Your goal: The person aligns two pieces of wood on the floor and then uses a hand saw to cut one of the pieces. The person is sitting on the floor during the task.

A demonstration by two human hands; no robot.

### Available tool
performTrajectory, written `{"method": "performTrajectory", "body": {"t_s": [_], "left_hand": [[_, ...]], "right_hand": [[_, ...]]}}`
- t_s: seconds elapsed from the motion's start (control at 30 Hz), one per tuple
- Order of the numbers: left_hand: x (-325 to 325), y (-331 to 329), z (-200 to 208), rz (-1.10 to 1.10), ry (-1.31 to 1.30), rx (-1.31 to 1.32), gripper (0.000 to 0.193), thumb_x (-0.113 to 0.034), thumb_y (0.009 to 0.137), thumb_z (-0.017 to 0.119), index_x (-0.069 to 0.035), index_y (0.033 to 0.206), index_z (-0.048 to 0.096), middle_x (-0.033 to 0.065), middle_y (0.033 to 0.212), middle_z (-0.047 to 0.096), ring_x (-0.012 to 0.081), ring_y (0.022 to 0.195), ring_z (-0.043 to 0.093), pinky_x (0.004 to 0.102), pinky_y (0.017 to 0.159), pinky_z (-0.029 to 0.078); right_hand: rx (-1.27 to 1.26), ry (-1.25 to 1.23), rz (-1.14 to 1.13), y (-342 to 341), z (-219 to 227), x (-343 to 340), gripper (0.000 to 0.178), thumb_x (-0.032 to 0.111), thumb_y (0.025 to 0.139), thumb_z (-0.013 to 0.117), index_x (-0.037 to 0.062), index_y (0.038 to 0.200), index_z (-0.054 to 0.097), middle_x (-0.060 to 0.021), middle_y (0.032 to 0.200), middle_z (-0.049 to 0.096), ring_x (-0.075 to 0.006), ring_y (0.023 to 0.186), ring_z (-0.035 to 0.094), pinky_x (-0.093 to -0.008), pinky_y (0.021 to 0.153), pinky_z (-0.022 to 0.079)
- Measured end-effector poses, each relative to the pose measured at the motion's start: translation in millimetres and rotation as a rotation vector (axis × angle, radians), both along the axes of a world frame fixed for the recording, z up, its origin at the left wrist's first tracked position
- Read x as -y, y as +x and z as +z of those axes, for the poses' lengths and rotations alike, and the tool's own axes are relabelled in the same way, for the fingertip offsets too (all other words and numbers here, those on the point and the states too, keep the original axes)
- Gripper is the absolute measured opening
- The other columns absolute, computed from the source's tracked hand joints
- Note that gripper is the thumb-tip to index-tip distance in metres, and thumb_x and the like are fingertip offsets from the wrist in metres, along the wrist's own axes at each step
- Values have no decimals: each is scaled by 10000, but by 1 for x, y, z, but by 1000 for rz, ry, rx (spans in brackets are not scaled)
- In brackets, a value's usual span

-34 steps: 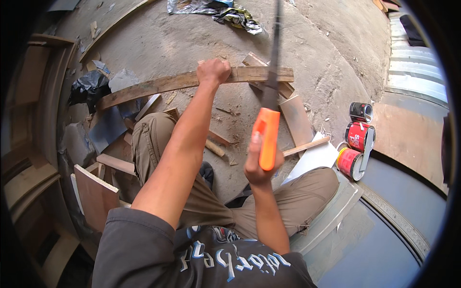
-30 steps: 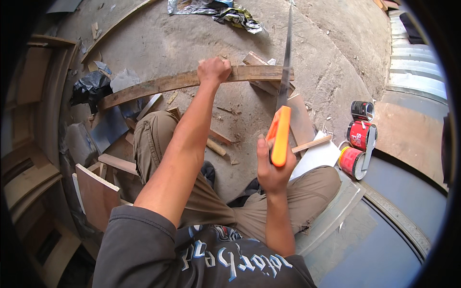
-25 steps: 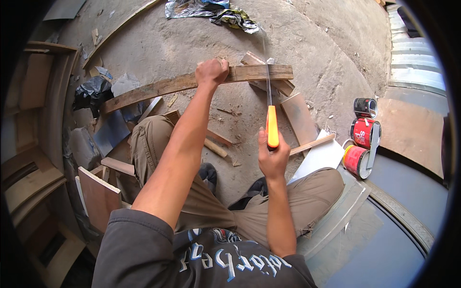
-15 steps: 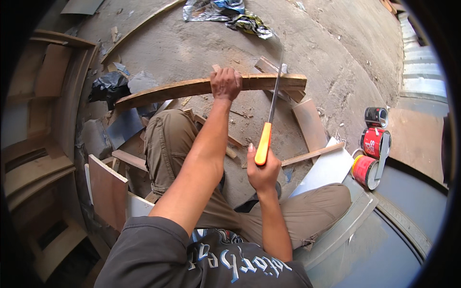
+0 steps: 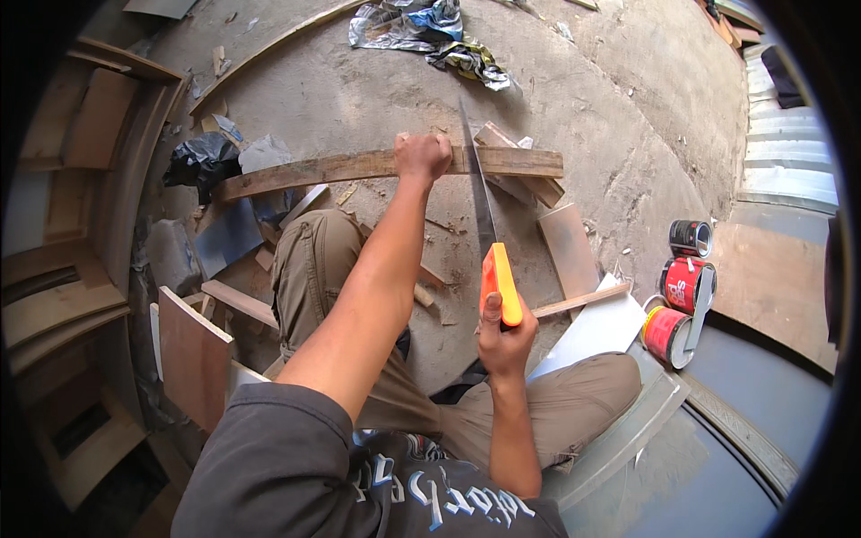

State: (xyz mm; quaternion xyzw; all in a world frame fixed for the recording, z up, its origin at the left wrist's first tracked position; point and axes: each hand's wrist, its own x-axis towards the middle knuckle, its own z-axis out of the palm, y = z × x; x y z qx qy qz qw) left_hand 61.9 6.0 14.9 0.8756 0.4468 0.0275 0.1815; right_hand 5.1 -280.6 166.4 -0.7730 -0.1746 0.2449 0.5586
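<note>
A long wooden plank [image 5: 323, 168] stretches across in front of me, its right part over a wood block [image 5: 535, 184]. My left hand [image 5: 422, 157] is closed round the plank, right of its middle. In my right hand [image 5: 505, 336] is the orange and yellow handle of a handsaw [image 5: 482, 202]. The saw's blade crosses the plank just right of my left hand, its tip pointing away from me. Whether the teeth have cut into the wood I cannot tell.
Three cans [image 5: 689, 284] stand at the right by a brown board [image 5: 762, 287]. A black plastic bag [image 5: 202, 163] lies left, crumpled plastic sheeting [image 5: 404, 27] far ahead. Wooden frames [image 5: 67, 296] line the left side. Scrap boards [image 5: 574, 251] surround my legs.
My right hand has drawn back towards me with the saw. Its blade has shifted left along the plank, closer to my left hand, which still grips the wood.
</note>
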Motion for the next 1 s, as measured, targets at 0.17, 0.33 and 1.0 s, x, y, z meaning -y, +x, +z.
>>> {"method": "performTrajectory", "body": {"t_s": [0.17, 0.33, 1.0], "left_hand": [[-9, 4, -6, 2, -75, -41, 520, -355, 878, 381, -1, 833, 759, 243, 899, 713, 366, 885, 692, 459, 936, 425], [-11, 3, -6, 39, -140, -43, 524, -352, 871, 382, 15, 822, 751, 265, 887, 704, 388, 879, 688, 471, 874, 477], [-12, 3, 0, -26, -142, -22, 500, -329, 873, 391, 4, 748, 742, 267, 807, 693, 393, 788, 690, 451, 863, 468]], "right_hand": [[25, -77, 18, -8, 10, -15, 354, 324, 936, 689, -13, 841, 632, -83, 563, 546, -141, 503, 524, -321, 495, 415], [81, -129, -3, -12, 23, -22, 307, 276, 927, 700, -8, 832, 634, -109, 569, 570, -174, 476, 541, -320, 488, 424], [176, -223, 81, -25, 57, -23, 240, 152, 912, 711, 2, 793, 565, -143, 562, 555, -279, 450, 572, -341, 458, 421]]}}
